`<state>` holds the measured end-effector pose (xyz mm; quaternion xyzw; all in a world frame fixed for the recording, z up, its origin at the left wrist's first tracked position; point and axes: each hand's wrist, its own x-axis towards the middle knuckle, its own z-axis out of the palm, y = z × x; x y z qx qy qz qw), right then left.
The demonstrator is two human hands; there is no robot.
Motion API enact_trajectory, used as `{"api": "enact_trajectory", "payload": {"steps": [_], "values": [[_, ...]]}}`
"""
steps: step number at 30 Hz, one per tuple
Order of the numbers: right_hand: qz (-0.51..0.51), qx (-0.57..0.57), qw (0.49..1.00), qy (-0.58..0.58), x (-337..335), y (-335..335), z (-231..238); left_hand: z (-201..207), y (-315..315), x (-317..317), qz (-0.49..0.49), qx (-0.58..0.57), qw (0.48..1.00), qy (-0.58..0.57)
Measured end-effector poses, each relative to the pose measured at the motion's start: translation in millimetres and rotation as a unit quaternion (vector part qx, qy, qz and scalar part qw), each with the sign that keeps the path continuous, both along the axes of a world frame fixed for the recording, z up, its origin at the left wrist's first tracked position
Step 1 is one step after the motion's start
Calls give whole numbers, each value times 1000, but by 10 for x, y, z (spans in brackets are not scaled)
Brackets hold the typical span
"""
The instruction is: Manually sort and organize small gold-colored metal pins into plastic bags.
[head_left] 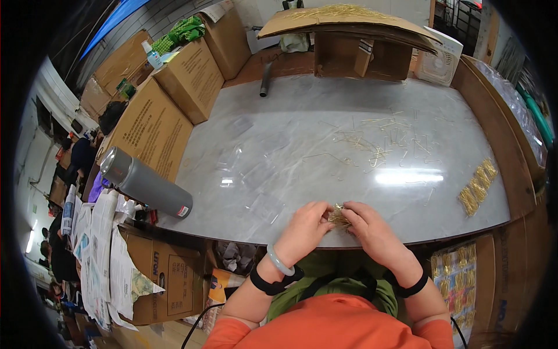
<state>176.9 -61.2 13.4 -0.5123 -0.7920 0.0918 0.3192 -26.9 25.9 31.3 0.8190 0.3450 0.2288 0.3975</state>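
Note:
At the table's front edge, my left hand [306,228] and my right hand [372,228] come together around a small bundle of gold wire hooks [337,217]. Fingers of both hands close on it from either side; the fingertips partly cover it. Loose gold wire hooks [381,152] lie scattered on the grey marbled table [325,192] beyond my right hand. To the left of my left hand lie several clear plastic bags [266,207], hard to make out against the tabletop. A row of bundled gold hooks [478,187] rests by the table's right edge.
A grey tumbler [148,183] leans at the left edge beside cardboard boxes [152,131]. A dark tube [265,79] lies at the back, near a cardboard shelf [363,55] with gold wires on top. A white fan [440,58] stands back right. Below right is a box of packed hooks [456,285].

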Motion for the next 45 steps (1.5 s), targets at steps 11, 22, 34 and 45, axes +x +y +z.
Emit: {"api": "enact_trajectory", "payload": {"steps": [11, 22, 34, 45], "values": [[-66, -2, 998, 9, 15, -40, 27, 28, -187, -244, 151, 74, 984, -61], [-104, 29, 994, 2, -5, -91, -29, -34, 253, -1185, 302, 144, 937, 98], [-128, 37, 991, -1, -263, -31, -61, -570, -950, -595, 72, -552, 822, -118], [16, -28, 999, -1, -493, -572, -89, -318, -843, -475, -36, -654, 659, -369]]}}
